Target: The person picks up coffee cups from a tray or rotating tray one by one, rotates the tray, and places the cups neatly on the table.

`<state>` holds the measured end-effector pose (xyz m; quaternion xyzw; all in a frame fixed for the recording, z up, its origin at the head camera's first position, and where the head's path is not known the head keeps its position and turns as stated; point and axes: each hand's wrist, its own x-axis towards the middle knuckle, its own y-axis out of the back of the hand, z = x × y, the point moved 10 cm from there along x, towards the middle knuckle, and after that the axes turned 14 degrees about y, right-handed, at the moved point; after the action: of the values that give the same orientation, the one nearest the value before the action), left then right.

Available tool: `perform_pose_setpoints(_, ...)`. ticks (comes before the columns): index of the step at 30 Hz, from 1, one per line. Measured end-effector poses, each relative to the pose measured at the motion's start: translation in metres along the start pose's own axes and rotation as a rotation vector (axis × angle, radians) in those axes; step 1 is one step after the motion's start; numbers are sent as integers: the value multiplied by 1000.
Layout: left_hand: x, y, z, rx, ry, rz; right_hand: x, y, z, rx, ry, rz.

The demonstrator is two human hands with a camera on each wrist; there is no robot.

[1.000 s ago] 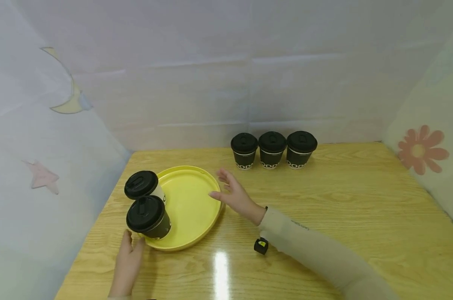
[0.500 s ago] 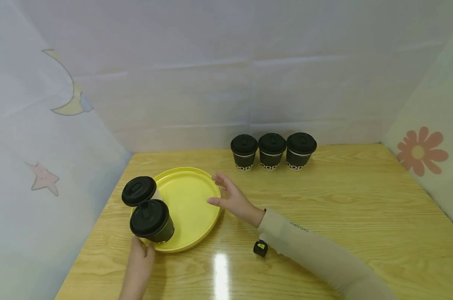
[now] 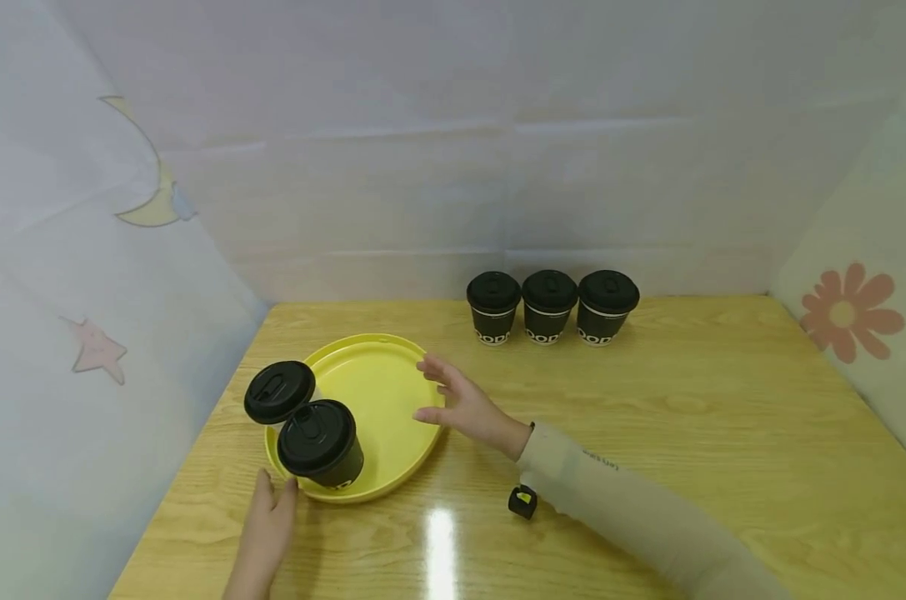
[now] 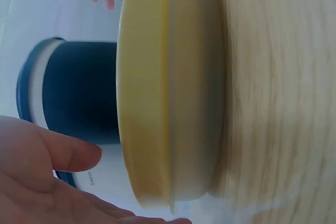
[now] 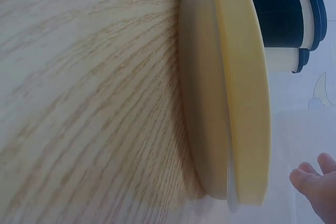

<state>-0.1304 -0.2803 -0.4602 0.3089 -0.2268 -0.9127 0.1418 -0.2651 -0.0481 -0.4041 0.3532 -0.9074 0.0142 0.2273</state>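
A round yellow tray (image 3: 392, 392) lies on the wooden table, with two black-lidded paper coffee cups standing at its left side. The nearer cup (image 3: 321, 442) has a dark body; behind it the other cup (image 3: 280, 392) has a pale body, mostly hidden in the head view. My left hand (image 3: 267, 525) is at the tray's front left edge, just below the nearer cup, fingers extended and thumb apart. In the left wrist view its thumb (image 4: 76, 153) overlaps the pale cup. My right hand (image 3: 468, 408) spreads its relaxed fingers at the tray's right rim, holding nothing.
Three dark lidded cups (image 3: 548, 307) stand in a row at the back of the wooden table (image 3: 685, 433). A small black object (image 3: 523, 502) hangs below the right sleeve. Printed cloth walls (image 3: 392, 167) enclose the back and sides.
The nearer cup has shifted right and the rear cup slightly toward the front, while the tray's outline stays in place. My left hand moved right to the rim, then back a little left.
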Motion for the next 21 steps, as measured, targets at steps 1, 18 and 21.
perform_pose_setpoints(1, 2, 2, 1, -3, -10, 0, 0, -1, 0, 3, -3, -5)
perform_pose_setpoints(18, 14, -1, 16, -10, -121, -18, -1, -16, -1, 2, -1, -93)
perform_pose_setpoints(21, 8, -4, 18, -49, -144, -38, -1, -19, 1, 9, -9, -113)
